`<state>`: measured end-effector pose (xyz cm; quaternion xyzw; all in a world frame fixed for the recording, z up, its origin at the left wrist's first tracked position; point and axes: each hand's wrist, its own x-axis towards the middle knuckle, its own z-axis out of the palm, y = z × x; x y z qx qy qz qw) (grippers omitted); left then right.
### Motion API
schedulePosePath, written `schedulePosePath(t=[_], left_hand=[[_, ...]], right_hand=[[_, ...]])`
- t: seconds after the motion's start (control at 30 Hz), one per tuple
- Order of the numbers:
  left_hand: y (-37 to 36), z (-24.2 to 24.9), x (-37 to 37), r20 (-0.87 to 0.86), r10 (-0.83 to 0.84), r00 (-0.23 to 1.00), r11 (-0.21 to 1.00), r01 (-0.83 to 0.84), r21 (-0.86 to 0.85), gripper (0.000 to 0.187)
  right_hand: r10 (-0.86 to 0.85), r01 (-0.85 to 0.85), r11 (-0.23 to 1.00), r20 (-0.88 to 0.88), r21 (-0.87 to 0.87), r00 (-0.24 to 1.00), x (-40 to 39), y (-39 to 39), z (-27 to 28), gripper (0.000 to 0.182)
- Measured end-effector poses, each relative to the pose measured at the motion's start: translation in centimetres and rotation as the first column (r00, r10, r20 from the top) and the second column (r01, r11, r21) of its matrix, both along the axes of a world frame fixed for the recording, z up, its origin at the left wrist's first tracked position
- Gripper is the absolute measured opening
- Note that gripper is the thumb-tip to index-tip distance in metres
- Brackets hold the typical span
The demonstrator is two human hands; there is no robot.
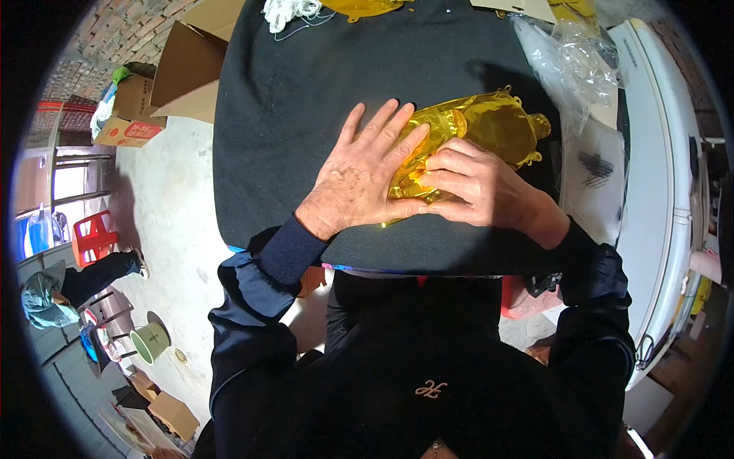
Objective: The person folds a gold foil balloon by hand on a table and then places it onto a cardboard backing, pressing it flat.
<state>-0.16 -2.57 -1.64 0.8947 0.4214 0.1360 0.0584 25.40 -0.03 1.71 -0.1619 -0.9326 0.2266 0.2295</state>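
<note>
A shiny, see-through gold foil piece [501, 126] lies on the black cloth, with small tabs along its right and upper edge. My left hand [363, 172] is spread flat, fingers apart, over the left end of the foil and the cloth beside it. Just to its right, my right hand [478, 183] has its fingers bent and pressed together on the crumpled part of the foil, pinching it. The fingertips of the right hand partly hide the foil under them. The thumb of my left hand reaches close to the right hand's fingers.
The black cloth [275, 153] covers the table. White string [292, 11] and more gold foil [363, 8] lie at its far edge. Clear plastic bags [585, 69] are at the right, beside a white appliance [654, 153]. Cardboard boxes [191, 69] and a seated person [57, 294] are at the left.
</note>
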Motion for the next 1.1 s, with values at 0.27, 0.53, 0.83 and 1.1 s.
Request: schedulePosePath(t=[0.27, 0.53, 0.83, 1.1], left_hand=[[0.1, 0.0, -0.1, -0.025, -0.004, 1.0, 1.0, 0.004, 0.004, 0.11], [0.0, 0.2, -0.1, 0.0, -0.006, 1.0, 1.0, 0.006, -0.013, 0.111], [0.1, 0.0, -0.2, -0.008, -0.01, 1.0, 1.0, 0.01, 0.005, 0.113], [0.1, -0.4, -0.2, -0.005, -0.011, 1.0, 1.0, 0.011, 0.008, 0.117]], right_hand=[[0.029, -0.03, 0.999, 0.016, 0.036, 0.999, -0.3, 0.2, -0.4, 0.029], [0.033, -0.036, 0.997, 0.045, 0.066, 0.998, -0.3, 0.2, -0.5, 0.02], [0.054, -0.047, 0.937, -0.009, 0.347, 0.999, -0.5, 0.4, -2.1, 0.019], [0.094, -0.097, 0.913, 0.026, 0.397, 0.995, -0.1, 0.9, -2.0, 0.023]])
